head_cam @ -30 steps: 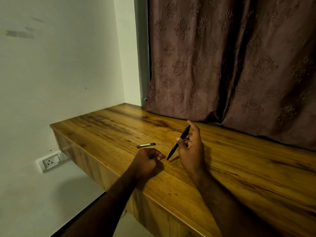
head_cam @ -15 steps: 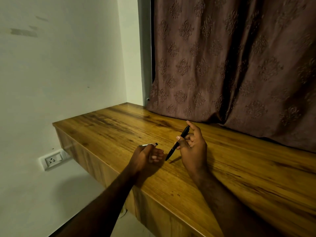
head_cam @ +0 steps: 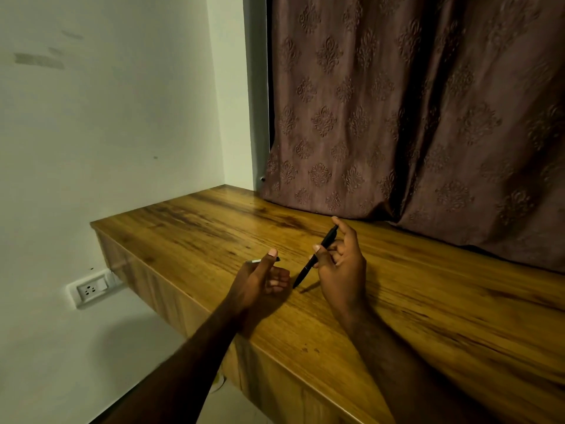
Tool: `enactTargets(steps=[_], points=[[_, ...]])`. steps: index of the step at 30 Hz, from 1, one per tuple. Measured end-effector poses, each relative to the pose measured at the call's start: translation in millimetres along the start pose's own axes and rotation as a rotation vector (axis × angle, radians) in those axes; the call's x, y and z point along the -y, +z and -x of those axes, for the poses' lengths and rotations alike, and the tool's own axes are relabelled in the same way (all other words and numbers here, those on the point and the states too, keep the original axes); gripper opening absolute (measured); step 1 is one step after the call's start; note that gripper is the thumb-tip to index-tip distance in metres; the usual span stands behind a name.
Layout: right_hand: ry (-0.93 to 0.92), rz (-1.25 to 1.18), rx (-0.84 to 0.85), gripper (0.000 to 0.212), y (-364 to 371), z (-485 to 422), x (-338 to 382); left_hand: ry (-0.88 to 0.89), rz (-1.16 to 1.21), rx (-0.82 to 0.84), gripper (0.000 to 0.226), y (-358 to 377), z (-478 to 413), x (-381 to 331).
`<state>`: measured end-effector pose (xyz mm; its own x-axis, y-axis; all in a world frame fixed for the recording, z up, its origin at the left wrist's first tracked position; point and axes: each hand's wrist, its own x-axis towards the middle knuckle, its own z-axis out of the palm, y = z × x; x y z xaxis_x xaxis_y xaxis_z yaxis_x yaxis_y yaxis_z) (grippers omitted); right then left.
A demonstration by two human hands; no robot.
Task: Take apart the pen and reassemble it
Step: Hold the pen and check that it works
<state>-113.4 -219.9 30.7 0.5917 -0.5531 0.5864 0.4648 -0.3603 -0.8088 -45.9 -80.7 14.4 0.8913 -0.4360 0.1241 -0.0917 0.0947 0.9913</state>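
My right hand [head_cam: 344,267] grips a slim black pen body [head_cam: 308,269] between thumb and fingers, tilted, with its lower tip just above the wooden desk [head_cam: 443,301]. A short pen piece [head_cam: 252,261], silver at its left end and dark at its right, lies level just left of the pen. My left hand [head_cam: 260,281] is at that piece, fingers curled, and the raised thumb covers the piece's middle. Whether the thumb pinches the piece or only hides it does not show.
A brown patterned curtain [head_cam: 412,117] hangs along the back of the desk. A white wall with a socket [head_cam: 90,289] is on the left, below the desk's left end. The desk's front edge runs under my forearms.
My left hand has moved forward from a fist near the desk edge up to the short pen piece, its thumb now over it. My right hand and the pen body hold still.
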Motion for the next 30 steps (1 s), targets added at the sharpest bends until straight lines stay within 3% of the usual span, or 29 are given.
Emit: enactTargets(steps=[4,10,15,19,24,30], points=[[-0.025,0.018,-0.018,0.054,-2.0,-1.6,2.8,-0.002,-0.033,-0.015,0.057,1.3,0.3,-0.2],[-0.108,0.255,0.040,0.071,-1.5,4.5,1.0,-0.002,-0.069,-0.015,0.053,0.4,-2.7,3.8],[-0.197,0.302,0.089,0.039,1.6,9.2,4.3,0.006,-0.026,-0.007,0.059,0.3,-4.3,5.3],[-0.055,-0.021,0.059,0.020,2.3,5.7,13.9,-0.019,-0.044,-0.010,0.052,0.3,-7.1,5.2],[0.370,-0.489,-0.052,0.055,-13.0,-13.4,9.2,-0.156,-0.105,0.003,0.072,2.5,-17.6,0.3],[0.509,-0.843,-0.139,0.058,-30.3,-31.8,8.7,-0.033,-0.174,-0.091,0.085,21.7,-6.1,8.2]])
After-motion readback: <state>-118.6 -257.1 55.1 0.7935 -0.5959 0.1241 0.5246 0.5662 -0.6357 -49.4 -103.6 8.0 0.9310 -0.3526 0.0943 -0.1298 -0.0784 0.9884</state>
